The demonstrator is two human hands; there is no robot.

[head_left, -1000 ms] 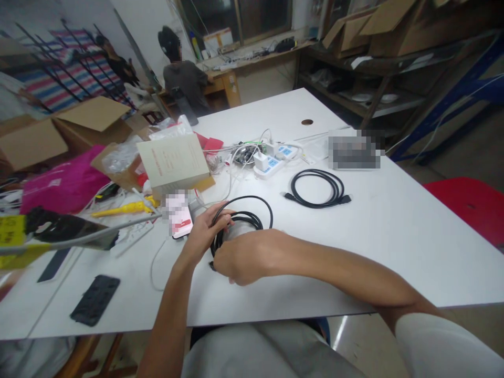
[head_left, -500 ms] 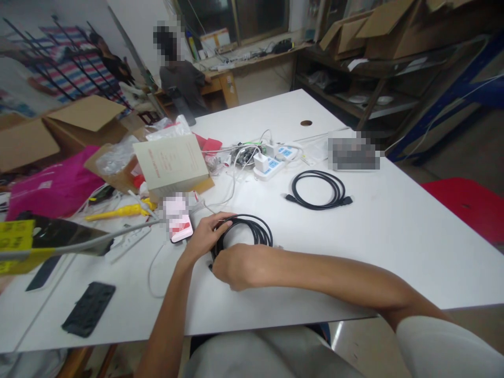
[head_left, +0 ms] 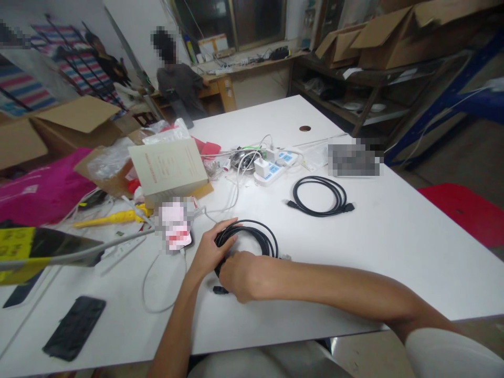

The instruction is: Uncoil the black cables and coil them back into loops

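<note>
A black cable lies in a loose coil on the table in front of me. My left hand is closed round the coil's left side, thumb on top of the loops. Knuckles up, my right hand grips the near left part of the same coil; its fingertips are mostly hidden. One black plug of the cable sticks out below my right hand. A pale connector end shows just past my right wrist. Farther right rests a second coiled black cable, touched by neither hand.
A phone with a white lead lies left of my hands. Behind are power strips with white wires and an open booklet. A black flat item lies near left. A red stool stands right; people are in the background.
The view has shifted slightly. The plug below my right hand now shows more fully. Both hands still hold the coil, and the second cable lies unmoved.
</note>
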